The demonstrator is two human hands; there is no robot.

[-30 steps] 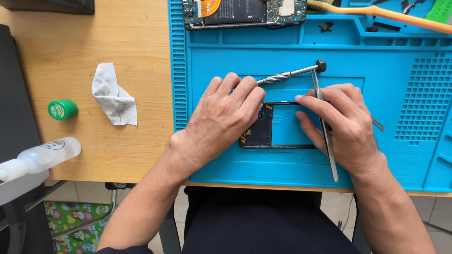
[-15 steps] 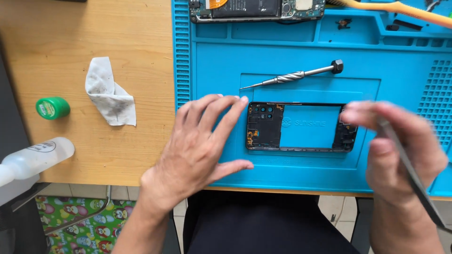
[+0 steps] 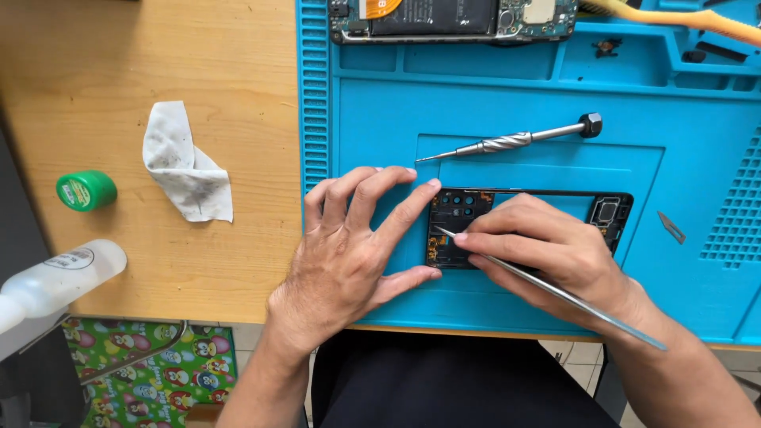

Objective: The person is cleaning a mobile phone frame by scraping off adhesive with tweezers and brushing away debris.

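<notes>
the person is working on a dark phone frame (image 3: 602, 208) that is lying flat in the middle of a blue work mat (image 3: 507, 95). the left hand (image 3: 349, 254) is lying flat and spread wide, with its fingertips pressing on the left end of the frame to keep it from sliding. the right hand (image 3: 547, 250) is pinching a pair of thin metal tweezers (image 3: 555, 289) the way you hold a pencil, and the sharp tip is touching a tiny part near the left end of the frame. so the step in hand looks like picking at or lifting a very small piece inside the frame. the next move is calling for a slow, gentle touch, because the tip is thin and the piece is tiny, and the left hand is needing to go on pressing. a small silver screwdriver (image 3: 515, 141) is lying on the mat just above the frame. another opened phone (image 3: 452, 20) is sitting at the top of the mat. on the wooden table (image 3: 158, 47) a crumpled white wipe (image 3: 186, 166), a green cap (image 3: 86, 190) and a clear bottle (image 3: 55, 281) are lying well apart from the hands.
</notes>
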